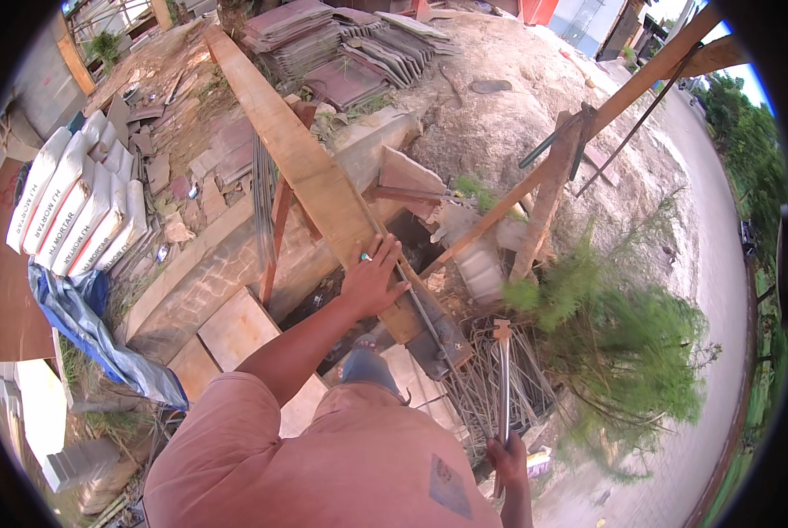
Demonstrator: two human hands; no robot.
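My left hand (376, 277) lies with its fingers stretched out across a long wooden plank (293, 154), pressing down beside a thin steel rod (429, 324) that runs along the plank's right edge. A small pale thing shows at one of its fingers. At the plank's near end sits a dark metal plate (440, 349), with the rod crossing over it. Lower right, my right hand (507, 462) is closed round the shaft of a rebar bending bar (504, 378), a steel handle held upright with a notched head at its top.
Under the bar's head lies a tangle of bent rebar pieces (521, 374). Leafy green branches (623, 343) spread to the right. Wooden beams (543, 176) stand propped beyond. White mortar sacks (82, 202) are piled at left, and roof tiles (297, 40) are stacked at the back.
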